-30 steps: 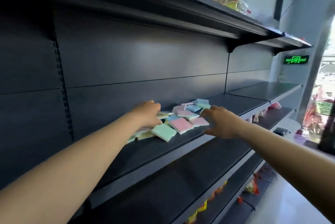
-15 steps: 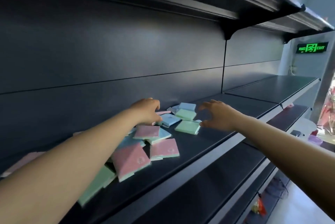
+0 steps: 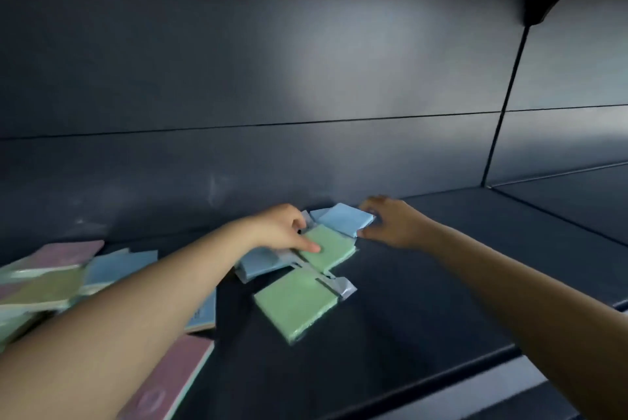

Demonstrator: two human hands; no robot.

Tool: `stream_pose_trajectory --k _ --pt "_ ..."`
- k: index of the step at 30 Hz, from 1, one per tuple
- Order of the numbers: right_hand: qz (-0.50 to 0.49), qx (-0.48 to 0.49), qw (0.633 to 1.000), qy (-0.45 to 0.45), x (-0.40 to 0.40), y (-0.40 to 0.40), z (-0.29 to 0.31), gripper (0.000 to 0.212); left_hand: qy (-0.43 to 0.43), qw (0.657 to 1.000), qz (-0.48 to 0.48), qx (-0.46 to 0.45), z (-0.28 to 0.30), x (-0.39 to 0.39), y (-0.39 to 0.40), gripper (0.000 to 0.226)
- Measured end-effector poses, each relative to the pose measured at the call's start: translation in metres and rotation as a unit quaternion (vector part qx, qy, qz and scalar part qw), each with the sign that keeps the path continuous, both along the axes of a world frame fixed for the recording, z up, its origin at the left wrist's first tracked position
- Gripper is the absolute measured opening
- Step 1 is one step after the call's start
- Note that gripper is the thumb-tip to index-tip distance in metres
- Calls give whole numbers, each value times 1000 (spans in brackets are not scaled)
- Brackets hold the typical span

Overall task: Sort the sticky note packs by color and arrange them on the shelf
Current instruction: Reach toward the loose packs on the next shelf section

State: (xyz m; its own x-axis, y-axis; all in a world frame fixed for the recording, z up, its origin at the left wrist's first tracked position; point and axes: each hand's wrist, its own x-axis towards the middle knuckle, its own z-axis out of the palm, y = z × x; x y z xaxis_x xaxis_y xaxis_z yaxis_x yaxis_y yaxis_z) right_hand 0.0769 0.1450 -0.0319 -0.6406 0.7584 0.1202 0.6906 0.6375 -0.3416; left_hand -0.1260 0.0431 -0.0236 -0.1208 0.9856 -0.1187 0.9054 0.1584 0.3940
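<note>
Sticky note packs in pink, blue and green lie scattered on a dark shelf (image 3: 424,300). My left hand (image 3: 278,227) pinches the near corner of a green pack (image 3: 331,251), thumb on top. My right hand (image 3: 390,220) grips the right edge of a blue pack (image 3: 343,219) that lies just behind that green one. Another green pack (image 3: 295,302) lies flat in front of them, and a blue pack (image 3: 258,263) shows under my left wrist.
A loose pile sits at the left: a pink pack (image 3: 71,249), a blue one (image 3: 117,266), a green one (image 3: 40,288). A large pink pack (image 3: 170,382) lies near the front edge under my left forearm. The shelf's back wall stands close behind.
The view has moved in close and down. My left hand now has its thumb on a green pack, and my right hand has closed on the blue pack behind it.
</note>
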Motion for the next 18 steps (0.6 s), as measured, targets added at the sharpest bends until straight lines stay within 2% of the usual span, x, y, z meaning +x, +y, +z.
stream_pose_trajectory --k 2,7,11,18 --pt "20 -23 999 14 -7 18 -4 44 6 1000 13 -20 -2 2 10 42" --pt "83 -84 993 8 -26 51 -3 59 -7 998 23 -64 -6 9 21 31" --pt "115 -115 985 -60 -39 66 4 64 -52 994 52 -84 -5 11 25 27" --pt "157 -130 973 -111 -47 83 6 73 -93 988 97 -81 -2 13 26 39"
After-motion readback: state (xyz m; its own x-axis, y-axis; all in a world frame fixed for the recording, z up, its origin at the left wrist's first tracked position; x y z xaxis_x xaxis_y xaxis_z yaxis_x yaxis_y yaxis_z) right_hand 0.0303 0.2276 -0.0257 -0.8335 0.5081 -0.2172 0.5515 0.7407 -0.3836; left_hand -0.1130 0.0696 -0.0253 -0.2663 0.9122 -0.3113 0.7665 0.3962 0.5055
